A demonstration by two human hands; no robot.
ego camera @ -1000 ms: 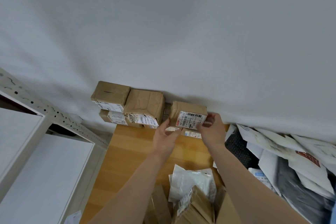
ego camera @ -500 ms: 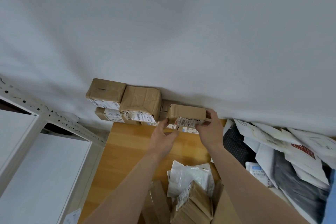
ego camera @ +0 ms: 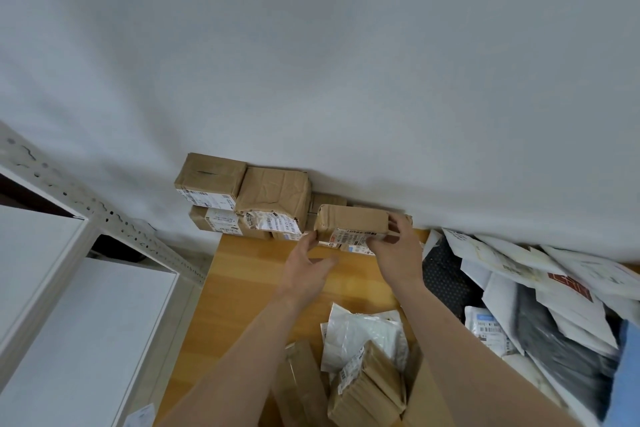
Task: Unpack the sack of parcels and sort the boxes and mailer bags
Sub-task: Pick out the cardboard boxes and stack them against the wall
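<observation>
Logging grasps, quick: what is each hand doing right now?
Left hand: open, straight fingers at the left end of the brown box.
Right hand: holds the brown box by its right end.

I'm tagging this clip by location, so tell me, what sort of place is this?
Likely a parcel sorting room or mailroom: labelled cardboard boxes stacked against the wall on a wooden table, a heap of mailer bags to the right, and slotted metal shelving on the left.

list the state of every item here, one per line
stacked boxes, sealed, two layers against the wall
small box, label to the front, resting on the stacked boxes
right hand, grips the small box's right end
left hand, fingers straight, tips at the small box's left corner
mailer bags, heaped at right
</observation>
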